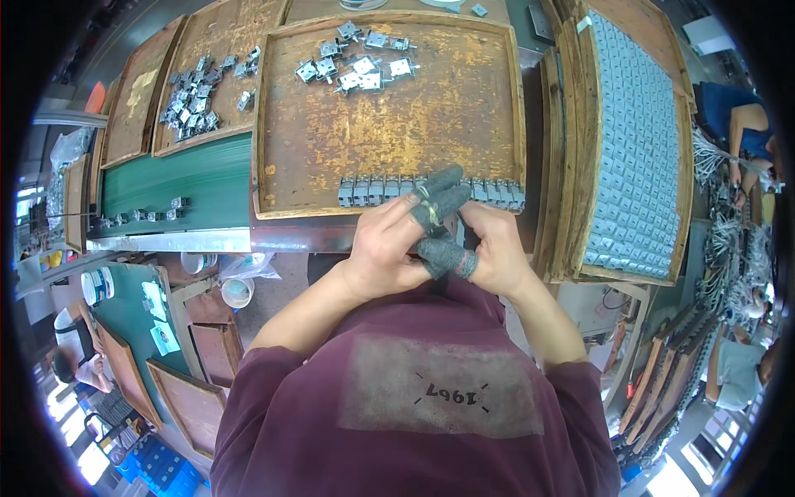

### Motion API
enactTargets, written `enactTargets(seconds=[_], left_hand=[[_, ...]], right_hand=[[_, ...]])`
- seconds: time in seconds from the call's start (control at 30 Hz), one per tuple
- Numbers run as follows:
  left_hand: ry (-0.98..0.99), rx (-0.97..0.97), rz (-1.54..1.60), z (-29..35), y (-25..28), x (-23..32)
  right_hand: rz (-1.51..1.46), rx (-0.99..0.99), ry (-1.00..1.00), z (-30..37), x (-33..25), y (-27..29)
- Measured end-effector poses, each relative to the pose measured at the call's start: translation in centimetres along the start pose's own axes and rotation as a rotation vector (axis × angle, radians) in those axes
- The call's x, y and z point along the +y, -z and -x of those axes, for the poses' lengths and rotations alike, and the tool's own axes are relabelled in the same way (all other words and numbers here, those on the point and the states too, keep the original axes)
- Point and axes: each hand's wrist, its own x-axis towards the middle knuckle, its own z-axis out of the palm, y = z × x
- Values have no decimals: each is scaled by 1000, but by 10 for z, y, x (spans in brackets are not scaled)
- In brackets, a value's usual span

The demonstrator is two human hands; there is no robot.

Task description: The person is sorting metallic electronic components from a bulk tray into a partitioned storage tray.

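Observation:
My left hand and my right hand meet in front of my chest, at the near edge of a wooden tray. Grey fabric finger covers wrap several fingers of my left hand. The fingers of both hands are closed together around a small metal part, mostly hidden by them. Just beyond my fingertips, a row of small boxy metal parts stands along the tray's near side. Several loose ones lie scattered at its far side.
On the left, another wooden tray holds a heap of metal parts, with a few more on the green belt. To the right, stacked trays carry a top tray filled with rows of parts. Other people sit at both sides.

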Motion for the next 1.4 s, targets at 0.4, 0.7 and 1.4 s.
enactTargets(seconds=[0.4,0.7,1.4], left_hand=[[578,-37,-268,37,58,-93],[1055,-184,193,76,115,-156],[404,-24,-762,-48,127,-223]], right_hand=[[339,458,-125,46,-13,126],[521,1202,-607,139,103,335],[-402,1002,-36,150,151,381]])
